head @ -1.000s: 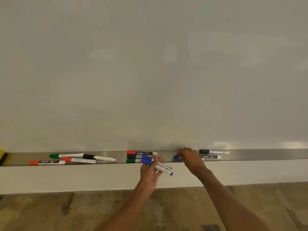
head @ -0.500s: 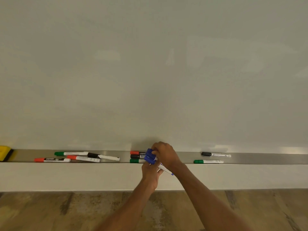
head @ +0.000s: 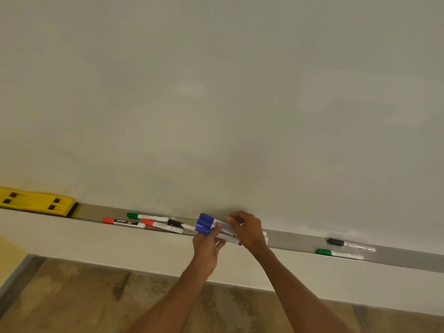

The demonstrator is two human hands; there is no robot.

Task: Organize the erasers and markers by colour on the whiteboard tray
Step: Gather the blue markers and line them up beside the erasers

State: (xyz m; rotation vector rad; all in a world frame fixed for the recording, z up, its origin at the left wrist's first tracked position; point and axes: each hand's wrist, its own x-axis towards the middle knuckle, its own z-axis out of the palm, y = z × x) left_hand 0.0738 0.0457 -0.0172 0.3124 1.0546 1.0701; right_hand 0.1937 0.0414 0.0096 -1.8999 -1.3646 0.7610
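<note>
Both hands met just above the whiteboard tray: the left hand gripped three blue markers from below, caps pointing left, while the right hand closed over their barrels. The right hand hid the markers lying on the tray behind it. Left along the tray, the yellow eraser was cut off by the frame edge.

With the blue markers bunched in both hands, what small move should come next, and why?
Probably lay the blue markers together on a bare stretch of the tray. The left hand and right hand already hold three, and no other blue caps are visible.
</note>
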